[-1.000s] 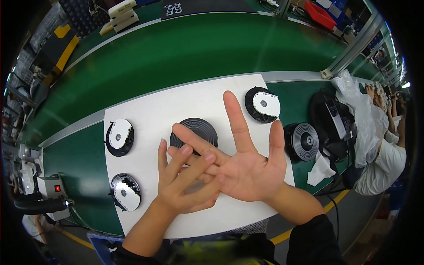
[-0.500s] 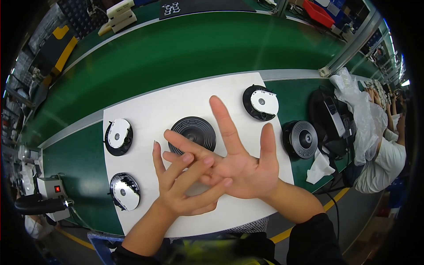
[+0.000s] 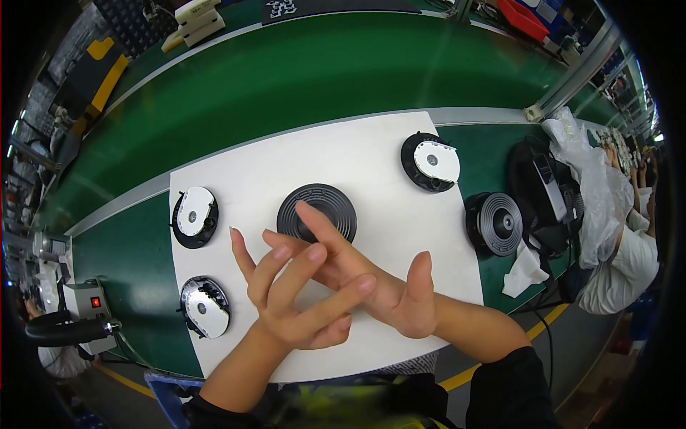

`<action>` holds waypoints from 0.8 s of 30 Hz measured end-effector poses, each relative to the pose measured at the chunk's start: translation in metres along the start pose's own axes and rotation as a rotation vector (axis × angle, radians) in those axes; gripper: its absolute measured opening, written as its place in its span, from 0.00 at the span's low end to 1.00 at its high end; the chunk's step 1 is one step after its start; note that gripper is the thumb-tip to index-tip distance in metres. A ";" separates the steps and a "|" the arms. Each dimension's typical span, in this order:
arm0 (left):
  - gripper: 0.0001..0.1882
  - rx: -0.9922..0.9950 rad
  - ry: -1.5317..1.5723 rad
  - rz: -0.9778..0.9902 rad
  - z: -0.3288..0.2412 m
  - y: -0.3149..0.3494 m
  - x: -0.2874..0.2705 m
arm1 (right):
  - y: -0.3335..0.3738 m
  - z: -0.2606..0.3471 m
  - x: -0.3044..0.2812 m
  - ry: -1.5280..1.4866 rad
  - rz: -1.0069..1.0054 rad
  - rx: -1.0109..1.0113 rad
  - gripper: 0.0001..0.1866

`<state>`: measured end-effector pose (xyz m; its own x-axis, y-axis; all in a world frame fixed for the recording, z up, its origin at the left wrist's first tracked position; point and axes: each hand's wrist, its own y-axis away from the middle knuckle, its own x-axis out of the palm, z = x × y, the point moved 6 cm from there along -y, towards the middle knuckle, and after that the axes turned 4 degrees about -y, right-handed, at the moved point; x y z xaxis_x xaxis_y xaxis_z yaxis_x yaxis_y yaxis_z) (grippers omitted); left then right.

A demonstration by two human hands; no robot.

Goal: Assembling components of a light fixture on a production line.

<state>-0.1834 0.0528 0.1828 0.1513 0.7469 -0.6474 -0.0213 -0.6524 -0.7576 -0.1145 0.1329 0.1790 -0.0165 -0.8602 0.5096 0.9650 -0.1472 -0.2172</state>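
My left hand [image 3: 291, 311] and my right hand [image 3: 393, 300] hover over a white board [image 3: 379, 157] with nothing held in either. The left hand's fingers are spread, and they overlap the right palm, hiding part of it. On the right hand the thumb stands up and the index finger stretches toward a black round disc with concentric rings [image 3: 336, 196] lying mid-board. Three round black units with white tops rest around it: one at upper left [image 3: 194, 213], another at lower left [image 3: 206, 307], and one at upper right [image 3: 432, 163].
A second ringed disc unit [image 3: 500, 223] stands on the green table at right, by a white cloth [image 3: 525, 273], a black bag [image 3: 529, 182] and clear plastic [image 3: 568, 154]. At left is a grey box with a red switch [image 3: 95, 304]. Beyond the board runs a green belt [image 3: 321, 79].
My right hand has turned and drawn its spread fingers down and together, so its palm faces less openly. The left hand stays nearly in place, its fingers a little more spread.
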 end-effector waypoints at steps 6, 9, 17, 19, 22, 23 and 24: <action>0.15 0.068 0.083 -0.108 -0.007 0.000 -0.003 | -0.002 0.004 -0.002 0.000 0.034 -0.067 0.68; 0.15 0.036 0.058 -0.139 -0.005 -0.001 -0.004 | 0.000 0.003 0.000 -0.021 -0.010 -0.036 0.68; 0.19 0.021 0.099 -0.101 -0.003 -0.001 -0.004 | -0.001 0.004 0.002 -0.004 0.036 -0.052 0.69; 0.21 0.040 0.083 -0.119 -0.002 -0.001 -0.004 | -0.001 0.005 0.004 0.003 0.069 -0.073 0.69; 0.24 -0.047 -0.024 -0.072 0.011 -0.001 -0.002 | 0.001 -0.001 0.001 -0.003 0.035 -0.014 0.69; 0.26 -0.150 -0.127 -0.009 0.020 -0.002 -0.003 | 0.002 -0.005 0.000 0.007 0.016 -0.031 0.69; 0.28 -0.245 -0.171 0.001 0.029 -0.004 -0.005 | 0.002 -0.006 -0.001 0.018 -0.004 -0.048 0.69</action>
<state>-0.2127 0.0557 0.1869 -0.0173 0.7439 -0.6681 0.2207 -0.6489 -0.7282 -0.1141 0.1303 0.1734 -0.0250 -0.8680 0.4959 0.9512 -0.1732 -0.2552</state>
